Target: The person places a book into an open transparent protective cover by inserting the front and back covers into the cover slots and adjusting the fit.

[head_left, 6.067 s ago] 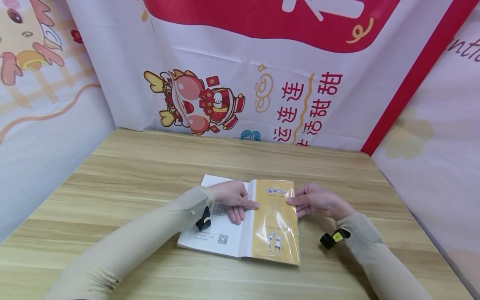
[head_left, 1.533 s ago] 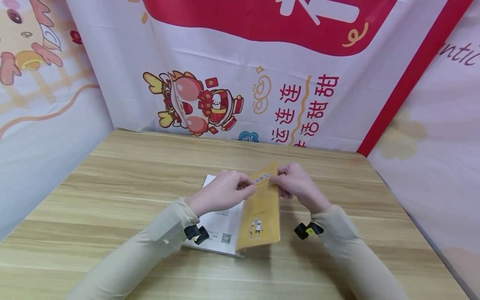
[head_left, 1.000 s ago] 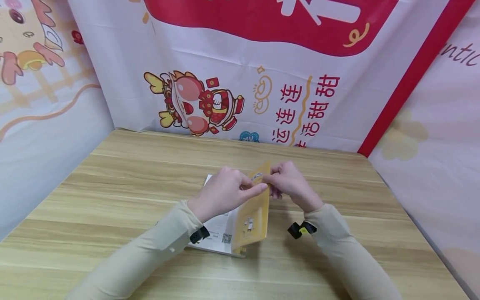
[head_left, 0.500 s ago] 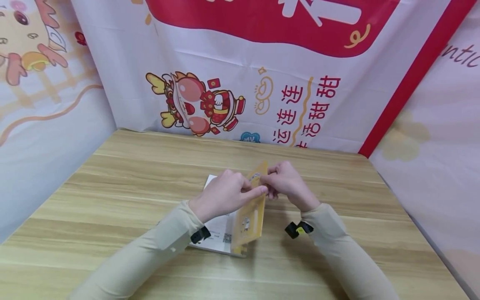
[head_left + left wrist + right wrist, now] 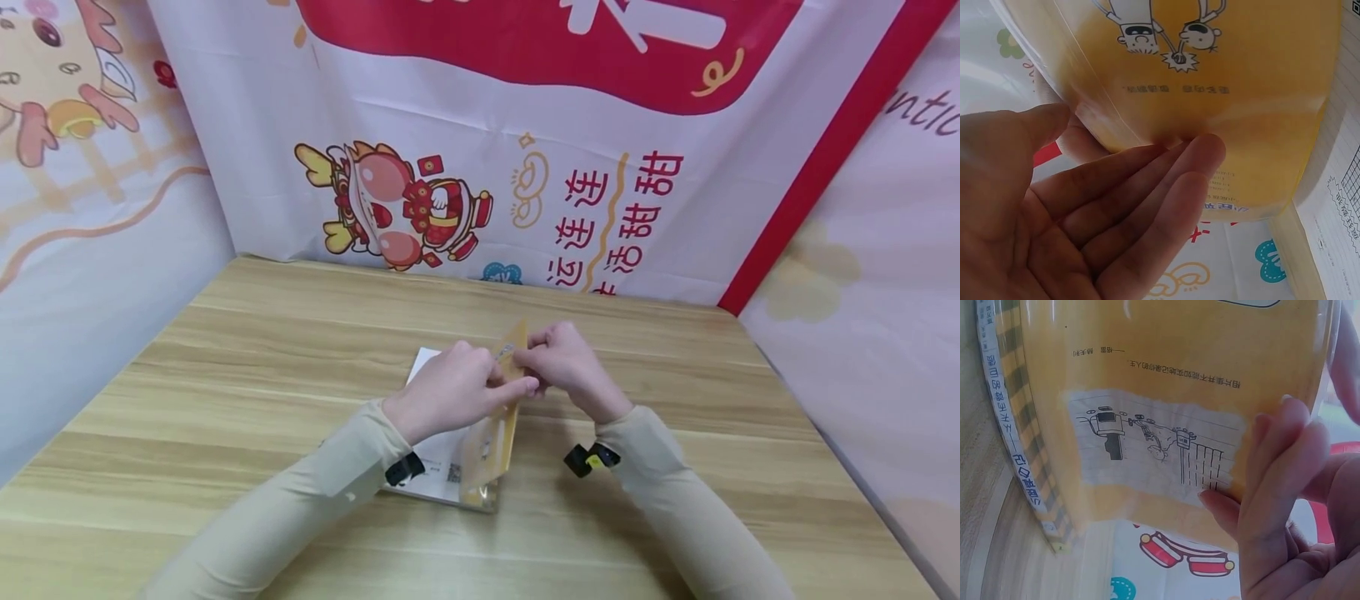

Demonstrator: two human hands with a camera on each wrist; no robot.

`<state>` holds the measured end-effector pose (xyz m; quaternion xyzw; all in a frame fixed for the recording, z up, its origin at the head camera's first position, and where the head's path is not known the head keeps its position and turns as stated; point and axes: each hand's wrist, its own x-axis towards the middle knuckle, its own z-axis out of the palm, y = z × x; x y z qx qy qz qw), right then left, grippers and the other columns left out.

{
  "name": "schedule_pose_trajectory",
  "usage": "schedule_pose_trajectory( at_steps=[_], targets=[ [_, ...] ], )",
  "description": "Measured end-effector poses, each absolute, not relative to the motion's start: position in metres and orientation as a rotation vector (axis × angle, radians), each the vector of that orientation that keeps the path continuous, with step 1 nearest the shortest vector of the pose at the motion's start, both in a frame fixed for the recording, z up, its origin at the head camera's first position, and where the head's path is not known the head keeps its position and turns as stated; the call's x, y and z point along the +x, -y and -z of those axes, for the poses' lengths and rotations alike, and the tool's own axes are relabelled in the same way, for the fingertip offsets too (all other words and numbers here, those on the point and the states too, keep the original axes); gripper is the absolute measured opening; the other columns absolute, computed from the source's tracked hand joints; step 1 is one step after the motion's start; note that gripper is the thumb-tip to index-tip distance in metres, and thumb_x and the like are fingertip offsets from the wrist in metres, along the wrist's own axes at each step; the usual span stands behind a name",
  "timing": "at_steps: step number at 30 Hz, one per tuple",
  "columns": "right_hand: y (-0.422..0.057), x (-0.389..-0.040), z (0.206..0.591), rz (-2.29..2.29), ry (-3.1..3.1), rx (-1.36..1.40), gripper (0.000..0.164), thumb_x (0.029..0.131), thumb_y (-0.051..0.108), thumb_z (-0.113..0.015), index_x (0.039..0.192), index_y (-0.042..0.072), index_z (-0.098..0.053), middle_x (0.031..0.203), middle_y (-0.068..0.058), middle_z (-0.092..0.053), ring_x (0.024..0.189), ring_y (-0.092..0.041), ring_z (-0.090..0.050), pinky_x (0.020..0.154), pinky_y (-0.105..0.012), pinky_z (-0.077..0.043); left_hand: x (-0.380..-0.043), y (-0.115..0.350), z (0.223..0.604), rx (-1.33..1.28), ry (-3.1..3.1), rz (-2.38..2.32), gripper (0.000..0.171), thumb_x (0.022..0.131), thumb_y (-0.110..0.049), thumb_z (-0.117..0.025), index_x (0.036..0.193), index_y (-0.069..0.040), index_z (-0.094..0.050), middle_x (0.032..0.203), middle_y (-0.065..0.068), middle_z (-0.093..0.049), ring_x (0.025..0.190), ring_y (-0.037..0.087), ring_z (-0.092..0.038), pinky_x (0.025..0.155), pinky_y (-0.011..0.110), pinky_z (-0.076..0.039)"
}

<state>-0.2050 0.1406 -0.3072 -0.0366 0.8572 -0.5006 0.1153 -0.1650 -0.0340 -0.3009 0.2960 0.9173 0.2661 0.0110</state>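
Note:
A book with a yellow cover (image 5: 1041, 381) in clear plastic lies on the wooden table, its white page (image 5: 442, 454) flat and the cover with its flap (image 5: 1260, 119) raised nearly upright. My right hand (image 5: 570, 367) pinches the far part of the cover's free edge, thumb on the inner side and fingers on the outer drawing. With its fingers loosely extended, my left hand (image 5: 457, 387) reaches over the page. In the left wrist view its fingertips touch the yellow flap, and its thumb lies by the plastic edge. Both hands hide part of the page and flap.
The wooden table (image 5: 262, 367) extends around the book on all sides. A printed white and red cloth (image 5: 450, 108) hangs along the back edge. Further printed cloths hang at the left (image 5: 112, 275) and right (image 5: 862, 292). Each wrist carries a small black camera.
The yellow cover has swung up from lying flat to nearly upright, leaning leftward. My right hand has moved left with its edge; my left hand has shifted from the page to the flap.

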Motion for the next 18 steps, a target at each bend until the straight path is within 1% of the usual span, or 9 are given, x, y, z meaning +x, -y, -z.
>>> schedule_pose_trajectory(
  at_steps=[6, 12, 15, 18],
  targets=[
    [-0.1383, -0.2037, 0.3071, 1.465, -2.532, -0.125, 0.024, 0.082, 0.009, -0.062, 0.061, 0.002, -0.054, 0.057, -0.011, -0.056, 0.047, -0.014, -0.05, 0.052, -0.034, -0.05, -0.1648, 0.0343, 0.3008, 0.925, -2.886, -0.837, 0.056, 0.091, -0.06, -0.05, 0.05, -0.021, -0.053, 0.041, -0.013, -0.03, 0.037, 0.003, -0.03, 0.035, 0.018, -0.019],
    [-0.1372, -0.2018, 0.3094, 1.522, -2.492, -0.178, 0.023, 0.081, 0.006, -0.06, 0.06, 0.0, -0.053, 0.055, -0.012, -0.056, 0.045, -0.015, -0.052, 0.047, -0.029, -0.049, -0.1654, 0.0342, 0.3014, 0.891, -2.874, -0.843, 0.053, 0.089, -0.058, -0.055, 0.052, -0.021, -0.059, 0.041, -0.012, -0.032, 0.038, 0.005, -0.033, 0.035, 0.018, -0.02],
    [-0.1364, -0.2012, 0.3098, 1.541, -2.489, -0.197, 0.024, 0.081, 0.006, -0.059, 0.06, 0.0, -0.052, 0.056, -0.013, -0.057, 0.045, -0.016, -0.055, 0.047, -0.031, -0.051, -0.1657, 0.0341, 0.3016, 0.885, -2.873, -0.842, 0.05, 0.09, -0.053, -0.057, 0.051, -0.022, -0.06, 0.04, -0.012, -0.034, 0.037, 0.005, -0.035, 0.035, 0.018, -0.021],
    [-0.1351, -0.2003, 0.3101, 1.557, -2.497, -0.218, 0.025, 0.083, 0.008, -0.06, 0.061, 0.0, -0.054, 0.058, -0.015, -0.06, 0.046, -0.018, -0.058, 0.049, -0.034, -0.052, -0.1659, 0.0334, 0.3019, 0.917, -2.898, -0.84, 0.048, 0.091, -0.044, -0.057, 0.049, -0.021, -0.055, 0.04, -0.013, -0.032, 0.037, 0.003, -0.033, 0.035, 0.017, -0.022]
  ],
)
